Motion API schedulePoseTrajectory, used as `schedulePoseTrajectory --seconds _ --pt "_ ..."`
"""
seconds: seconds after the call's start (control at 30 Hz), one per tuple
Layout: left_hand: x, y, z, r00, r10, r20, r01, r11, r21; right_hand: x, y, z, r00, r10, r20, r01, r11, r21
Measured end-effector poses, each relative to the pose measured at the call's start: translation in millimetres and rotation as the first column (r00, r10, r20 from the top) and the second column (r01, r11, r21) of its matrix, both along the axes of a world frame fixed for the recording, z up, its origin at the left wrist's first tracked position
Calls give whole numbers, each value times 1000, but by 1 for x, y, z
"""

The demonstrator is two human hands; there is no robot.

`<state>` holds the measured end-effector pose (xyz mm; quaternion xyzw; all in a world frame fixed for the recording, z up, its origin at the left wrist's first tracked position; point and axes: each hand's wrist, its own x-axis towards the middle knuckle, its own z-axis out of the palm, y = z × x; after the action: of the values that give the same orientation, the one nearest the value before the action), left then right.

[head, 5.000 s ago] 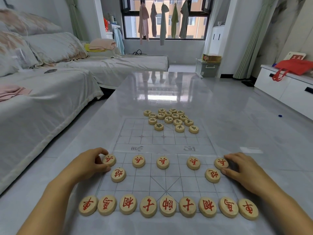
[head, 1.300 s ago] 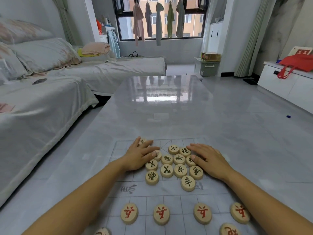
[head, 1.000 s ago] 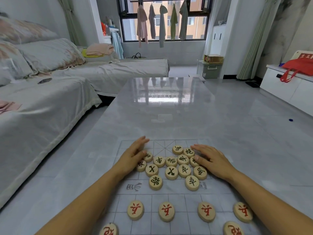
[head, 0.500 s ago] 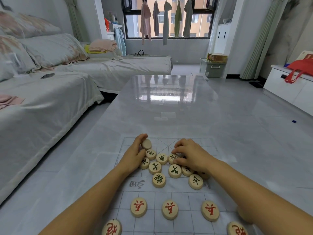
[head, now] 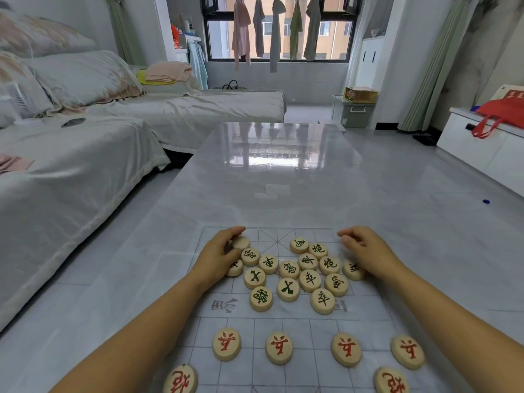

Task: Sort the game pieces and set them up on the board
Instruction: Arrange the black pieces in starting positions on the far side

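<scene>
Pieces with dark characters, the dark pieces (head: pixel 288 270), lie bunched mid-width on the far half of the board (head: pixel 276 240), many touching. The left hand (head: pixel 219 258) sits at the bunch's left side, thumb and fingers pinching a blank piece (head: pixel 241 243) near the board's far left corner. The right hand (head: pixel 367 252) rests near the far right corner with fingers curled under; whether they hold anything cannot be told. Red pieces (head: pixel 279 347) stand in a spaced row across the near half. The board lies at the table's (head: pixel 283 180) near edge.
</scene>
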<state>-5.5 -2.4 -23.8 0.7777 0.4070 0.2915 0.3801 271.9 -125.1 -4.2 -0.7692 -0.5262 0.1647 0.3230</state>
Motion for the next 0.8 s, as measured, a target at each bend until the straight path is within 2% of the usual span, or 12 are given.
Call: schedulePoseTrajectory --seconds 0.1,0.27,0.4,0.6,0.8 --pt "2 0 5 1000 4 -6 -4 999 -44 4 -12 -17 997 33 65 -34 999 14" --pt "5 9 15 980 -52 -191 50 999 -17 2 -12 -18 1000 -12 -3 12 994 107" --pt "1 14 18 990 -26 -138 17 998 -67 2 -12 -20 1000 -16 -15 17 993 118" --pt "-3 16 17 984 123 -127 -125 992 -7 5 -12 -24 1000 -9 -2 9 995 97" --pt "0 20 14 964 159 -215 -157 987 26 6 -12 -23 1000 2 7 -2 996 91"
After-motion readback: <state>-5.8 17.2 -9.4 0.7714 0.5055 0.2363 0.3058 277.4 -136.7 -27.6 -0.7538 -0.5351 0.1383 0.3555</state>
